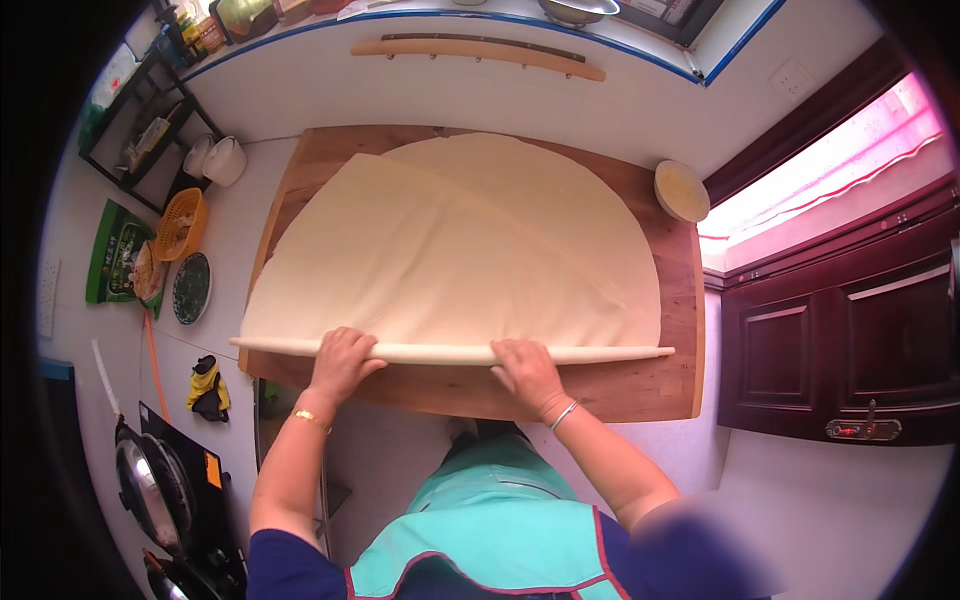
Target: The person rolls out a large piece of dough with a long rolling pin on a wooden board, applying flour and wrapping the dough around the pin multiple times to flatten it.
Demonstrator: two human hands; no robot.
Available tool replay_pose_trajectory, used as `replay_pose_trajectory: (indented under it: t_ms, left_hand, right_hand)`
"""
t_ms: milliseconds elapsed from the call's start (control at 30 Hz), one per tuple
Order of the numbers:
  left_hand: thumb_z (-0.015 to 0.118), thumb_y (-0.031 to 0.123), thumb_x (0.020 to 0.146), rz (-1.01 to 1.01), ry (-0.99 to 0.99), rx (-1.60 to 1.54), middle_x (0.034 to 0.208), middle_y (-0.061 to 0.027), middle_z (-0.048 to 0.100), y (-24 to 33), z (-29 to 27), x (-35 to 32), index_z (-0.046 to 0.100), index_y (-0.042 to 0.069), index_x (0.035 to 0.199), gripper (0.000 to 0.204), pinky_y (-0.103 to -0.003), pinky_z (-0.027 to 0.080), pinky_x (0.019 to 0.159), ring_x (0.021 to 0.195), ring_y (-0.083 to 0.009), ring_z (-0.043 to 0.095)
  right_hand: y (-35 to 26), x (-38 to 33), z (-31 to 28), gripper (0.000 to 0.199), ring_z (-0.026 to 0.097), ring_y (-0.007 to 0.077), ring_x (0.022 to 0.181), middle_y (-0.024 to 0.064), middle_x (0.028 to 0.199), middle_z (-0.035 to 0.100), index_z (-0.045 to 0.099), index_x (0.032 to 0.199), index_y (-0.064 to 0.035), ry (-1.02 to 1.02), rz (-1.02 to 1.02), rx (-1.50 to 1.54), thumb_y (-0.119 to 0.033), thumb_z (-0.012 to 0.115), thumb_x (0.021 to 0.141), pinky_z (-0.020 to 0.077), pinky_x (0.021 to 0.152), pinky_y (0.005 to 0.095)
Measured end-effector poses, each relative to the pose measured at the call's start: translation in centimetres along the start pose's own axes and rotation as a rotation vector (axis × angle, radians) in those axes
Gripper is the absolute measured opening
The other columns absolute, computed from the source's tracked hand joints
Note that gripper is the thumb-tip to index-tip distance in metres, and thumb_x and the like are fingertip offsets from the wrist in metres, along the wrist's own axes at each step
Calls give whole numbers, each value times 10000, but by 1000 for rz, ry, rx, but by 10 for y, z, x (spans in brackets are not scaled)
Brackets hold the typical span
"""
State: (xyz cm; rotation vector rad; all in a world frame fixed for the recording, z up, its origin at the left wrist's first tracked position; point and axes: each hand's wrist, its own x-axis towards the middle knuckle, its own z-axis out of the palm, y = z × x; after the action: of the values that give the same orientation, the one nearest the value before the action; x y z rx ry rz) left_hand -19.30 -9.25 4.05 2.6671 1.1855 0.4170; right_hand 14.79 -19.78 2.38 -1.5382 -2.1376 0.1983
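Note:
A very large, thin sheet of dough point(470, 240) covers most of the wooden board point(480, 395), with fold lines and wrinkles across it. Along its near edge lies a long rolling pin point(440, 354), which appears to have dough wrapped round it; its bare tips stick out at both ends. My left hand point(343, 362) is closed over the pin left of its middle. To the right of the middle, my right hand point(530, 377) grips the same pin, fingers curled over the top. The undersides of both hands are hidden.
At the board's far right corner sits a round bowl point(682, 191). Left of the board are a yellow basket point(181, 224), a green bag point(112, 250), a dark patterned plate point(192, 288) and a yellow-black glove-like item point(208, 388). Pans point(155, 485) stand lower left; a dark red door point(840, 330) is right.

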Motion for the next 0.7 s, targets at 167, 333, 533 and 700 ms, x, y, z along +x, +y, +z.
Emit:
replay_pose_trajectory:
  t_ms: [167,333,533,700]
  left_hand:
    - [552,386,918,-583,-105,245,1599,-138,166,-45,32,-42,301,157,1503,677,-585,106,1157,1477,-318,141]
    - [599,325,909,-577,97,228,1556,-138,257,-64,50,-3,367,135,1459,626,-598,186,1131,1449,-325,208]
    - [681,249,848,-252,202,65,1277,-114,548,51,60,-32,594,103,1199,390,-525,276,1099,1251,-323,458]
    - [753,320,751,-106,96,20,1026,-80,577,23,39,-12,612,113,1061,399,-442,371,977,1041,-283,537]
  right_hand:
    - [-24,2,11,537,560,295,1046,103,1113,599,564,1231,-89,-19,-23,35,-194,743,736,438,899,408]
    - [3,14,4,455,572,276,961,69,1053,618,588,1145,-87,-165,-21,9,-166,733,721,448,816,393]
    - [20,-46,-27,494,529,280,1099,102,1167,562,565,1190,-87,-20,116,-247,-188,747,742,414,911,455]
    - [22,-31,-10,508,522,289,1106,101,1123,555,558,1194,-76,-99,182,-95,-208,746,741,409,924,445]
